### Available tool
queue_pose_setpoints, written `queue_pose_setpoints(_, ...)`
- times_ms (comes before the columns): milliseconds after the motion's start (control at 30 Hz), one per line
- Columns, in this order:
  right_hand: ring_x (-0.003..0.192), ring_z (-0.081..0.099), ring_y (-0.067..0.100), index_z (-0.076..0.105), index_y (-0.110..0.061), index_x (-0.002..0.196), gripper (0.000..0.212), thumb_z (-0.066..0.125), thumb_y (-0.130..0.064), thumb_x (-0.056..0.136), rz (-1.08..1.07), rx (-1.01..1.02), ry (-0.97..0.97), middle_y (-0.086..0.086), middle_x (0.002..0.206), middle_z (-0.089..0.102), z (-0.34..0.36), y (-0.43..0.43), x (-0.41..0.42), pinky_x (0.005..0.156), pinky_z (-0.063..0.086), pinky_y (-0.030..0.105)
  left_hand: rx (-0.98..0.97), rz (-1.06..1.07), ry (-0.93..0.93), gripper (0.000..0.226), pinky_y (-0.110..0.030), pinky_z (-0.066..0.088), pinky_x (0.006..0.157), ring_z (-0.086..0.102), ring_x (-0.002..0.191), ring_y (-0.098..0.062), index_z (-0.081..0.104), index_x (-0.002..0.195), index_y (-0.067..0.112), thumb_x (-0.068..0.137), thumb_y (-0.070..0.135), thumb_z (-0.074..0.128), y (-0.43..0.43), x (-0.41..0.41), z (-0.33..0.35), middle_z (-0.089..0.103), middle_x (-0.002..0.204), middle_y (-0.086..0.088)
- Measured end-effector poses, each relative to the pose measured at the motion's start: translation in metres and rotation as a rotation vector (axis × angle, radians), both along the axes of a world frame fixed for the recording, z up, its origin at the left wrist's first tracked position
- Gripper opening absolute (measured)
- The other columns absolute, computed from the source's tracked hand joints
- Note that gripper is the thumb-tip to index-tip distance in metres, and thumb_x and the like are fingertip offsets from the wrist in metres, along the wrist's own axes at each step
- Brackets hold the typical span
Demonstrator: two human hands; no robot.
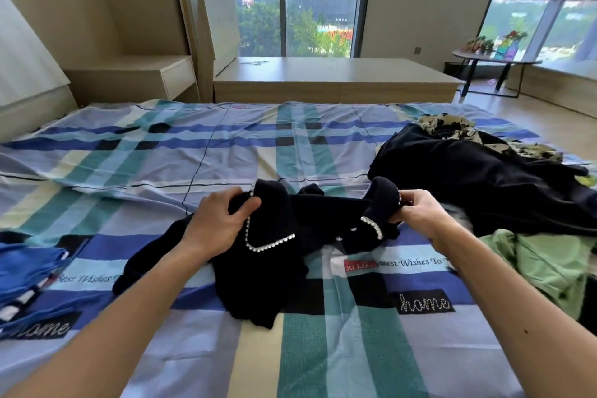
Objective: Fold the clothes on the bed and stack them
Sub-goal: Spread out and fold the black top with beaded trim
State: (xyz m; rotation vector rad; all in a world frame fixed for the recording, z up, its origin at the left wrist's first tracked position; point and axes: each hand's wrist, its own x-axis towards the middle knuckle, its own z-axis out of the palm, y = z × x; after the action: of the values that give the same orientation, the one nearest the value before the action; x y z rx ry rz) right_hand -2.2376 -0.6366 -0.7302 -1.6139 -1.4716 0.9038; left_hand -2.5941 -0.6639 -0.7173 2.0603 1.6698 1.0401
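The black top (284,268) with the sparkling collar trim (270,245) lies in the near middle of the bed (193,152), its upper part lifted a little off the sheet and its body and one sleeve trailing towards the camera. The left hand (223,223) grips the cloth beside the collar, fingers curled round a bunch of it. The right hand (420,216) pinches the opposite shoulder, thumb and fingers closed on the fabric. Holding both shoulders apart like this looks meant to pull the top wide and straight so that it can be laid flat for folding; it is not yet spread, and the lower half is bunched.

Just to the right sits the unfolded heap: a large black garment (484,184), a pale patterned piece (452,129) behind it, and a green garment (542,265) nearer the bed's edge. The black garment lies close to the right hand, so the top will likely need shifting left onto bare sheet to keep clear of it. A blue garment (29,271) with striped trim rests at the left edge, well apart; whether it is folded I cannot tell.

Beyond the bed stand a low wooden platform (336,81) and a round table (497,58) by the windows, neither in the way
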Motion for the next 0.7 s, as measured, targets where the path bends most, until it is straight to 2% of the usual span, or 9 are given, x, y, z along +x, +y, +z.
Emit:
queue_pose_setpoints(200, 0.062, 0.057, 0.012, 0.060, 0.004, 0.089, 0.018, 0.062, 0.017, 0.076, 0.037, 0.285, 0.021, 0.011, 0.074, 0.059, 0.073, 0.003, -0.016, 0.060, 0.048, 0.026, 0.162, 0.033, -0.089, 0.013, -0.029, 0.041, 0.068, 0.056, 0.073, -0.010, 0.059, 0.092, 0.018, 0.101, 0.027, 0.056, 0.015, -0.025, 0.080, 0.061, 0.078, 0.009)
queue_pose_setpoints(267, 0.065, 0.060, 0.018, 0.060, -0.001, 0.091, 0.016, 0.065, 0.009, 0.080, 0.046, 0.330, 0.010, 0.011, 0.075, 0.061, 0.110, 0.005, -0.021, 0.064, 0.049, 0.032, 0.226, 0.073, -0.201, 0.009, -0.023, 0.042, 0.069, 0.055, 0.073, -0.004, 0.060, 0.094, 0.020, 0.101, 0.021, 0.055, 0.022, -0.031, 0.117, 0.062, 0.080, 0.009)
queue_pose_setpoints(367, 0.071, 0.063, 0.021, 0.061, -0.014, 0.093, 0.022, 0.062, 0.005, 0.084, 0.088, 0.340, 0.070, 0.008, 0.080, 0.065, 0.166, 0.009, -0.031, 0.067, 0.051, 0.033, 0.309, 0.108, -0.325, 0.011, -0.019, 0.042, 0.070, 0.056, 0.078, -0.010, 0.062, 0.100, 0.019, 0.101, 0.013, 0.053, 0.031, -0.038, 0.173, 0.064, 0.087, 0.001)
queue_pose_setpoints(467, 0.077, 0.063, 0.023, 0.061, -0.013, 0.089, 0.026, 0.058, 0.012, 0.083, 0.142, 0.408, 0.119, 0.008, 0.082, 0.065, 0.218, 0.007, -0.043, 0.078, 0.052, 0.036, 0.347, 0.126, -0.344, 0.011, -0.029, 0.044, 0.081, 0.056, 0.088, -0.015, 0.060, 0.102, 0.024, 0.101, 0.017, 0.052, 0.037, -0.047, 0.223, 0.064, 0.095, 0.001)
queue_pose_setpoints(500, 0.075, 0.063, 0.023, 0.062, -0.012, 0.087, 0.027, 0.056, 0.015, 0.083, 0.150, 0.429, 0.134, 0.008, 0.081, 0.065, 0.234, 0.006, -0.046, 0.076, 0.052, 0.035, 0.359, 0.120, -0.339, 0.011, -0.031, 0.043, 0.082, 0.056, 0.089, -0.015, 0.059, 0.100, 0.025, 0.101, 0.017, 0.051, 0.036, -0.049, 0.238, 0.064, 0.095, 0.002)
queue_pose_setpoints(533, 0.073, 0.063, 0.021, 0.062, -0.011, 0.086, 0.029, 0.054, 0.017, 0.082, 0.157, 0.444, 0.144, 0.008, 0.080, 0.065, 0.250, 0.003, -0.049, 0.072, 0.053, 0.031, 0.376, 0.119, -0.326, 0.012, -0.030, 0.043, 0.081, 0.055, 0.090, -0.016, 0.058, 0.099, 0.025, 0.101, 0.015, 0.050, 0.035, -0.050, 0.252, 0.063, 0.095, 0.001)
queue_pose_setpoints(600, 0.070, 0.063, 0.017, 0.065, -0.011, 0.087, 0.032, 0.052, 0.018, 0.082, 0.186, 0.468, 0.145, 0.007, 0.080, 0.065, 0.279, -0.002, -0.050, 0.065, 0.054, 0.023, 0.421, 0.141, -0.296, 0.014, -0.017, 0.042, 0.074, 0.054, 0.088, -0.015, 0.059, 0.102, 0.019, 0.101, 0.010, 0.048, 0.030, -0.053, 0.277, 0.063, 0.097, -0.003)
queue_pose_setpoints(633, 0.070, 0.063, 0.016, 0.065, -0.011, 0.086, 0.032, 0.052, 0.018, 0.081, 0.201, 0.483, 0.131, 0.007, 0.080, 0.065, 0.293, -0.006, -0.051, 0.064, 0.053, 0.023, 0.449, 0.156, -0.279, 0.015, -0.010, 0.039, 0.067, 0.053, 0.085, -0.014, 0.060, 0.104, 0.015, 0.101, 0.007, 0.048, 0.025, -0.055, 0.289, 0.063, 0.098, -0.005)
queue_pose_setpoints(700, 0.073, 0.062, 0.018, 0.067, -0.009, 0.085, 0.030, 0.055, 0.018, 0.079, 0.197, 0.518, 0.098, 0.008, 0.080, 0.064, 0.314, -0.011, -0.047, 0.070, 0.052, 0.025, 0.492, 0.195, -0.239, 0.015, -0.004, 0.036, 0.057, 0.052, 0.080, -0.012, 0.061, 0.108, 0.009, 0.101, 0.006, 0.048, 0.019, -0.062, 0.308, 0.062, 0.097, -0.006)
